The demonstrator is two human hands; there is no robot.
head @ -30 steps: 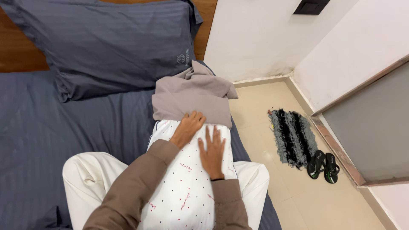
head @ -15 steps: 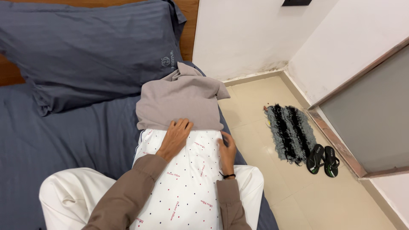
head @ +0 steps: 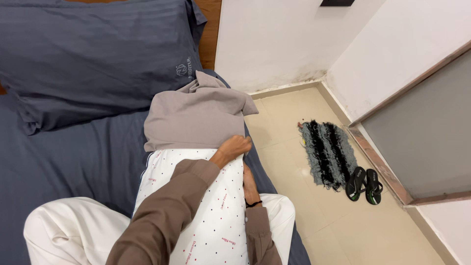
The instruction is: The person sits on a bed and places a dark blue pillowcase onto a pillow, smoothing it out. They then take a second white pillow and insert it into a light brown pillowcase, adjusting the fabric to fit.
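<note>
A white pillow (head: 216,216) with small red and dark dots lies across my lap on the bed. Its far half sits inside a grey pillowcase (head: 194,118). My left hand (head: 234,148) reaches across the pillow to the right corner of the pillowcase's open hem, with fingers curled on the grey cloth. My right hand (head: 249,185), a dark band at its wrist, presses against the pillow's right side and is partly hidden behind it. Both arms wear brown sleeves.
A large dark blue pillow (head: 93,59) rests against the wooden headboard on the dark blue bedsheet (head: 73,162). To the right are a beige tiled floor (head: 294,118), a grey-black shaggy mat (head: 326,152), a pair of black sandals (head: 362,185) and white walls.
My left hand slid from the middle of the pillow to the pillowcase's right hem corner. My right hand dropped from the pillow's top to its right side. The view shifted right.
</note>
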